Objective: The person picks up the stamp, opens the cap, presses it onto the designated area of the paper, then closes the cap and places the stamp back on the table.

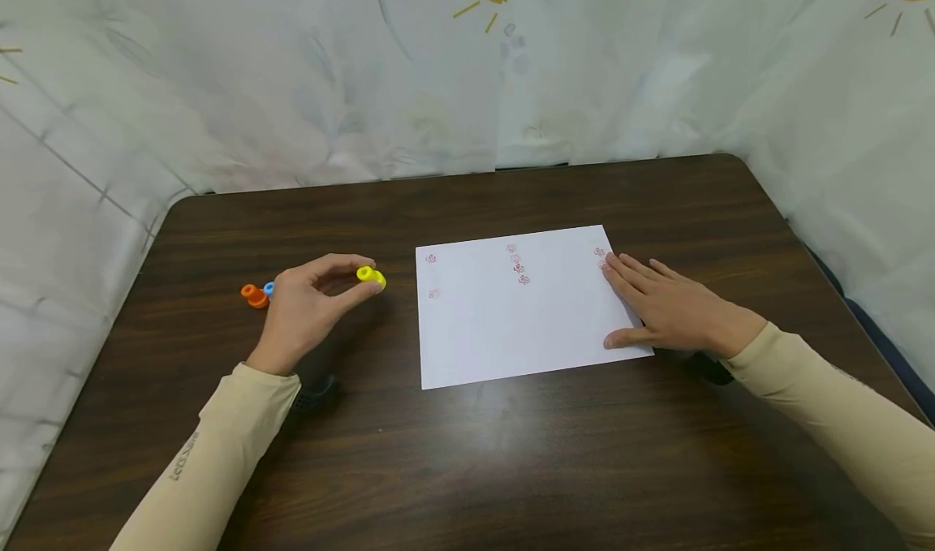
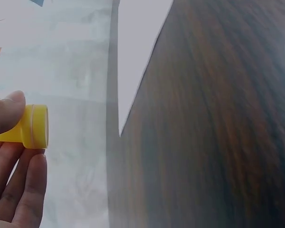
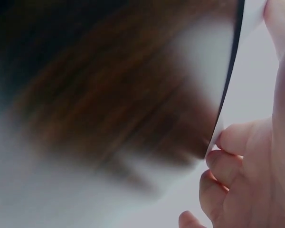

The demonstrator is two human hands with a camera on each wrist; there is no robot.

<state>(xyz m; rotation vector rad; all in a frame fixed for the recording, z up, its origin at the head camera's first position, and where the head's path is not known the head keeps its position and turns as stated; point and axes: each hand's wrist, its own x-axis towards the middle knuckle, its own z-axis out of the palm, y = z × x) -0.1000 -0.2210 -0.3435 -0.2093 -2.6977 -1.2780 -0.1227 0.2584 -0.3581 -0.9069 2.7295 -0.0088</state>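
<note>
Between thumb and fingers my left hand (image 1: pixel 303 312) pinches a small yellow stamp (image 1: pixel 371 277), just left of the paper and above the table. In the left wrist view the stamp (image 2: pixel 34 126) shows its wide round end pointing away from the fingers. My right hand (image 1: pixel 668 307) lies flat with fingers spread on the right edge of a white sheet of paper (image 1: pixel 526 332). Small red stamped prints (image 1: pixel 518 268) run down the sheet's left side, upper middle and right edge; the fingertips partly cover those at the right.
An orange stamp (image 1: pixel 255 295) stands on the dark wooden table (image 1: pixel 497 470) left of my left hand. Beside it, a blue stamp (image 1: pixel 269 289) is partly hidden by that hand. White printed curtains (image 1: pixel 329 88) hang behind the table and at both sides.
</note>
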